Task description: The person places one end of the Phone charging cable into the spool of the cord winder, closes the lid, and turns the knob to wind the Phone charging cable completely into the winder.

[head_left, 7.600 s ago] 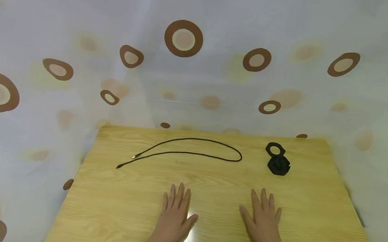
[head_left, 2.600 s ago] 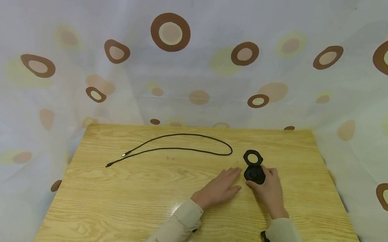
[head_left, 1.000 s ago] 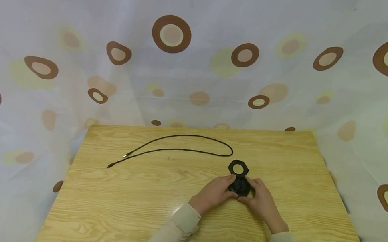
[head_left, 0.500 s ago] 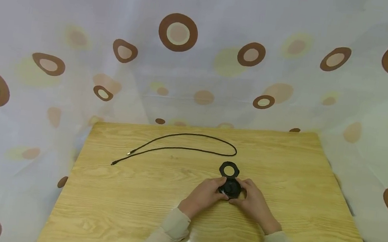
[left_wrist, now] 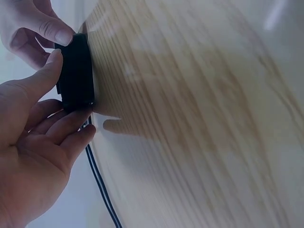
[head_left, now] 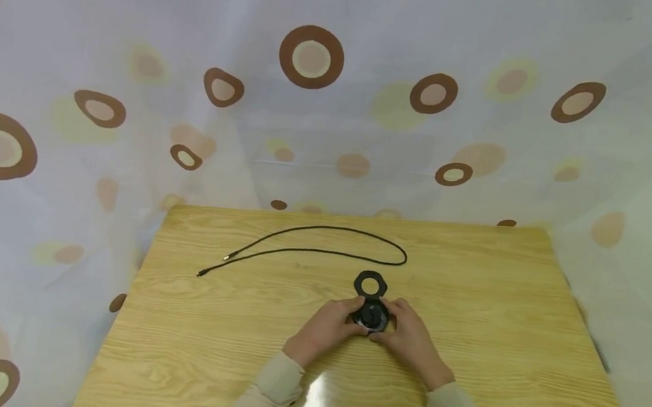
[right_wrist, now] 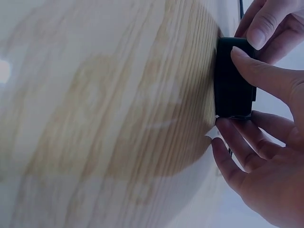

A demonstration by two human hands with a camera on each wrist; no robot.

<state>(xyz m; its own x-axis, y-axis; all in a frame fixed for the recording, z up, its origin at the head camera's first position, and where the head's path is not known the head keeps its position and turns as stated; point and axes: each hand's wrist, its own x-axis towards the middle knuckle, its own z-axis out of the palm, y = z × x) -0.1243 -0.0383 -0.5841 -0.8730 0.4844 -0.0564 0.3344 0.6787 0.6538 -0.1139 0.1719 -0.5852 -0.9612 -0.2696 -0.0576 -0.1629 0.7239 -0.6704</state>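
A small black many-sided case [head_left: 372, 316] sits on the wooden table, with a flat ring-shaped lid [head_left: 370, 284] standing away from it on the far side. My left hand [head_left: 326, 326] grips its left side between thumb and fingers. From the right, my right hand [head_left: 413, 340] holds the opposite side in the same way. Both thumbs meet near the front edge. Seen from the left wrist, the case [left_wrist: 77, 71] shows a thick dark side wall close to the tabletop. The right wrist view shows the case [right_wrist: 233, 78] between the fingertips of both hands.
A thin black cable [head_left: 332, 252] lies in a long loop behind and left of the case, its two plug ends [head_left: 203, 272] at the left. The pale wood table [head_left: 192, 350] is bounded at the back and sides by a patterned sheet [head_left: 348, 125].
Both hands began flat on the table. The right hand took hold of the case at the right and brought it left and nearer; the left hand then gripped it too. The cable stayed put.
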